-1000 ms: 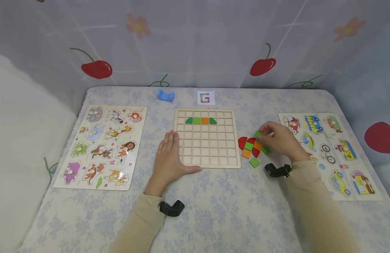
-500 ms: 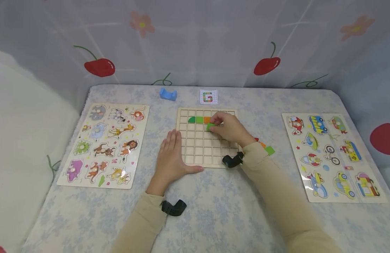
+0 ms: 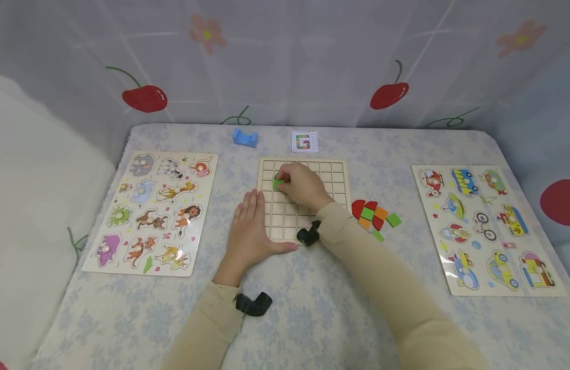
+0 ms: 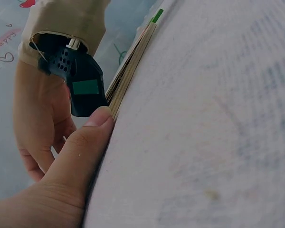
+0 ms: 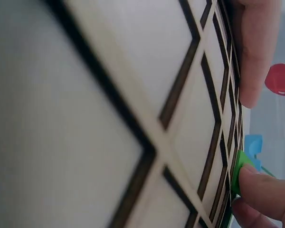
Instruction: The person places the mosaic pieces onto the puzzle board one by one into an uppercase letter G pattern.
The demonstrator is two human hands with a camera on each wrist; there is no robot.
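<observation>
My right hand (image 3: 304,187) pinches a green square tile (image 3: 278,184) between thumb and fingers over the upper left of the wooden grid board (image 3: 278,221). In the right wrist view, this green tile (image 5: 237,173) stands tilted at the grid, under the thumb. The row of coloured pieces placed near the board's top is mostly hidden behind the right hand. My left hand (image 3: 249,239) lies with straight fingers along the board's left edge, its thumb spread along the front edge. The left wrist view has the left thumb (image 4: 80,147) right against the board's side (image 4: 128,71).
Several red, orange and green pieces (image 3: 368,214) lie right of the board. Behind it are a pattern card (image 3: 305,142) and a blue holder (image 3: 245,138). An animal puzzle (image 3: 151,216) lies at the left, a vehicle puzzle (image 3: 490,231) at the right.
My right hand has picked a green tile from the loose pieces and carried it left across the board to the upper left cells. The left hand stays at the board's edge.
</observation>
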